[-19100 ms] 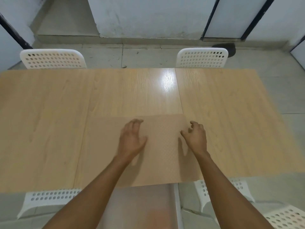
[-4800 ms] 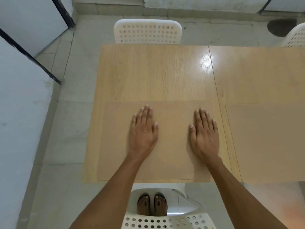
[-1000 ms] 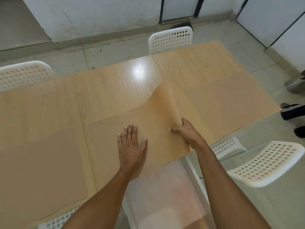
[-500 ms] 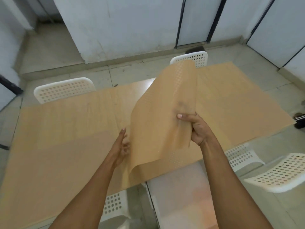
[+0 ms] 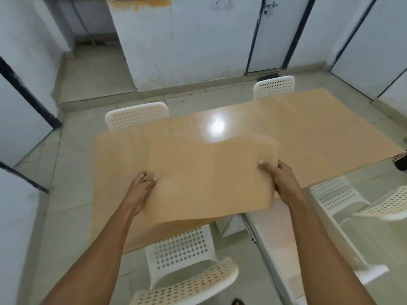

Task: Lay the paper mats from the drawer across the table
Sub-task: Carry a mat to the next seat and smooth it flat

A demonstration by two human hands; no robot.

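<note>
I hold a tan paper mat point(image 5: 209, 179) flat in the air above the near edge of the long wooden table point(image 5: 308, 128). My left hand point(image 5: 141, 190) grips its left edge and my right hand point(image 5: 279, 177) grips its right edge. The mat is spread wide between both hands and hides the table beneath it. The frame is blurred, so I cannot make out the other mats lying on the table.
White perforated chairs stand around the table: one below me point(image 5: 187, 260), two on the far side point(image 5: 136, 115) point(image 5: 274, 86), two at the right point(image 5: 337, 194). A white drawer unit point(image 5: 286, 238) sits under the table's near side. Walls and doors close in behind.
The mat stood upright, pinched by my right hand alone; now both hands hold it flat by its side edges. My view has lifted and pulled back from the table.
</note>
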